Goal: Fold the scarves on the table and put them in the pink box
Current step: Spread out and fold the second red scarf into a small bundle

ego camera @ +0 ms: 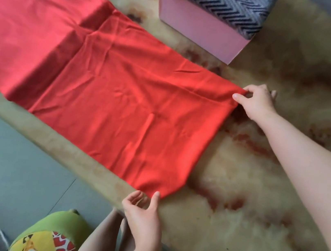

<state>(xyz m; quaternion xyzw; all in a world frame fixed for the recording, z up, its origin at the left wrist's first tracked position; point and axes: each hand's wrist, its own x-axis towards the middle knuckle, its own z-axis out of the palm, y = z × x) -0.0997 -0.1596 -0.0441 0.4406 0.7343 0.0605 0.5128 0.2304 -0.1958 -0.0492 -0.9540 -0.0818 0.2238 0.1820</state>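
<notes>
Red scarf (122, 89) lies spread flat on the counter (256, 203). Its right part is doubled over, so one layer sits on another, and the rest runs off toward the upper left. My right grip (254, 102) pinches the far right corner of the folded layer between thumb and fingertips, and the cloth rises into a low ridge there. My left grip (143, 208) is at the near right corner, at the counter's front edge. The thumb touches the tip of the corner and the fingers are loosely curled with the palm turned up. I cannot tell whether any cloth is caught between them.

The pink box (196, 26) stands on the far side of the counter, near the scarf's far edge but apart from it. A grey-and-black zigzag cloth (221, 2) fills its top. The counter is pale yellow, mottled with reddish-brown. Below its edge are grey floor (4, 165) and a green garment (55, 227) with a yellow and red print.
</notes>
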